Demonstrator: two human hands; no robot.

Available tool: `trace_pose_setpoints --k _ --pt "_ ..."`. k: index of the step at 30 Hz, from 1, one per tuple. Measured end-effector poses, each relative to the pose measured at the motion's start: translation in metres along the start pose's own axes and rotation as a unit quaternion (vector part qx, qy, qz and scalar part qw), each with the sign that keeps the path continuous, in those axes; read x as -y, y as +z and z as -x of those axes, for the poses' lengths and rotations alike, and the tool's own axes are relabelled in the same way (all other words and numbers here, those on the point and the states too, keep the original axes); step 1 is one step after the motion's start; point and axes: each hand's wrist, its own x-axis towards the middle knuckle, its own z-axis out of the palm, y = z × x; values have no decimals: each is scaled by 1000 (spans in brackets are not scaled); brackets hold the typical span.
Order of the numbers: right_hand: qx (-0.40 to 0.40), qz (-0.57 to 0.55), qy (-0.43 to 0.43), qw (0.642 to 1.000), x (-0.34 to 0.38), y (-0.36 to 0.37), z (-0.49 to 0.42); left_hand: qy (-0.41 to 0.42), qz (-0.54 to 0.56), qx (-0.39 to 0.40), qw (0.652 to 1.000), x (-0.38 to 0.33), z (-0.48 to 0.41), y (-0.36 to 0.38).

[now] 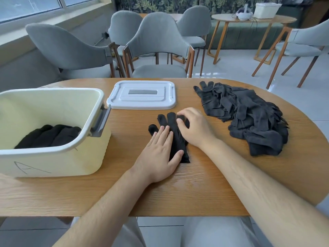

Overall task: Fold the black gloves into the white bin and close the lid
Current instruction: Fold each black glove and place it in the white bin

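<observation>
A black glove lies flat on the wooden table, fingers pointing away from me. My left hand presses flat on its left side and cuff. My right hand rests on the glove's fingers with its fingertips curled onto the fabric. The white bin stands open at the left, with folded black gloves on its floor. Its white lid lies flat on the table behind the glove. A pile of black gloves lies at the right.
Several grey chairs stand beyond the table's far edge. A round side table with a white box and a headset is at the back right. The bin has a grey latch handle on its right end.
</observation>
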Motion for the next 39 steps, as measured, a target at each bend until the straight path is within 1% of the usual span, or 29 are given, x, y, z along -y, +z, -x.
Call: trace_pose_setpoints --k 2,3,6,8,10,12,14,16,17,18,20,22,23,24,26,27,28,30,31,32,33,36,37,39 --pt "14 39 69 997 -1 3 -5 5 -3 -3 1000 0 -1 0" --pt "25 50 85 995 0 3 -12 7 -4 -2 1000 0 -1 0" --pt "48 51 87 994 4 5 -30 11 -9 -1 1000 1 -1 -1" --pt "33 29 87 995 7 8 -38 10 -12 0 1000 1 0 -1" --pt "22 24 80 996 10 12 -40 8 -17 2 1000 0 1 -1" --pt "26 49 69 996 8 16 -41 4 -28 4 1000 0 2 0" --pt "2 59 48 997 8 16 -35 -4 -33 4 999 0 2 1" --pt "-25 41 3 999 14 7 -21 -23 1 2 1000 1 1 0" --pt "-25 30 -21 999 18 1 -11 -34 30 -7 999 2 0 -2" --pt "-8 27 -38 999 21 -6 2 -48 57 -24 997 3 -1 -3" --pt "69 48 -45 995 24 -17 28 -73 70 -59 993 8 -4 -5" --pt "163 82 -36 983 24 -21 48 -89 40 -40 994 11 -6 -5" --pt "196 94 -34 975 23 -20 52 -94 25 -22 995 14 -8 -5" --pt "209 100 -36 972 22 -19 56 -94 14 -7 995 13 -10 -5" --pt "191 90 -38 977 21 -16 59 -91 21 -13 996 12 -10 -5" --pt "167 74 -36 982 22 -16 59 -79 30 -36 996 12 -9 -6" --pt "135 54 -36 989 22 -17 62 -49 33 -70 996 12 -5 -7" --pt "74 5 -50 996 20 -23 68 49 35 -125 990 16 6 -11" --pt "62 -19 -60 996 18 -27 71 97 41 -131 986 18 12 -12" --pt "68 -36 -72 994 17 -30 75 132 47 -127 982 22 16 -12" --pt "86 -47 -85 992 15 -32 78 145 53 -118 981 25 19 -12" --pt "146 -36 -113 982 16 -31 79 115 64 -113 985 35 23 -14" --pt "149 -27 -116 982 19 -29 77 102 64 -119 986 37 23 -17" --pt "132 -10 -125 983 28 -21 73 82 64 -122 987 42 26 -21"
